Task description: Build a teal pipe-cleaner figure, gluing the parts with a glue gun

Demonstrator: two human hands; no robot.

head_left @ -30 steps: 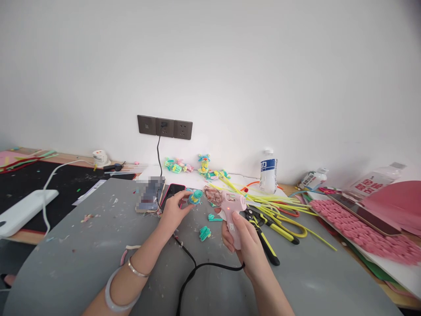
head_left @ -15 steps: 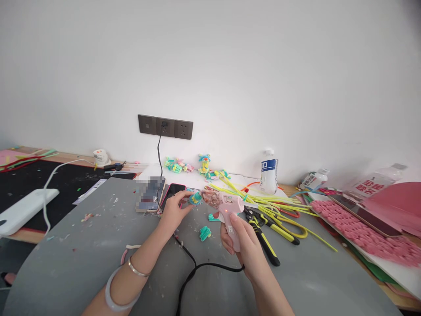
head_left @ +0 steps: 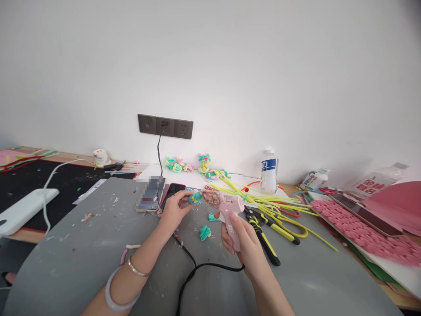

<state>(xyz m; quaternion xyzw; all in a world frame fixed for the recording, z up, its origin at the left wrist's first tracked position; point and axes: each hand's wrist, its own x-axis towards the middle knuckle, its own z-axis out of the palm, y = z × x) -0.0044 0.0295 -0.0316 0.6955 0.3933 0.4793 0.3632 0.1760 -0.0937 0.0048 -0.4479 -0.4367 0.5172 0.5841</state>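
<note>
Between the thumb and fingers of my left hand point(head_left: 174, 212) is a small teal and yellow pipe-cleaner figure point(head_left: 196, 198), held above the grey mat. My right hand point(head_left: 239, 232) is wrapped round the grip of a pink hot glue gun point(head_left: 232, 202), whose small light glows orange. A clear glue stick point(head_left: 251, 204) sticks out of its back. The gun's crusted brown nozzle end points left, right beside the figure; whether it touches cannot be made out. Below them on the mat lie a coiled teal pipe-cleaner piece point(head_left: 205, 233) and a smaller teal piece point(head_left: 212, 217).
Yellow-and-black pliers point(head_left: 266, 241) and a bundle of yellow-green pipe cleaners point(head_left: 279, 206) lie right of the gun. A black cord point(head_left: 213, 264) crosses the mat. Phones point(head_left: 174, 191), finished pipe-cleaner figures point(head_left: 204, 164) and a bottle point(head_left: 269, 173) stand or lie toward the wall.
The glue gun has moved slightly left, its nozzle coming up to the figure, then backing off very slightly. My left hand has stayed nearly still, with the figure turned a little.
</note>
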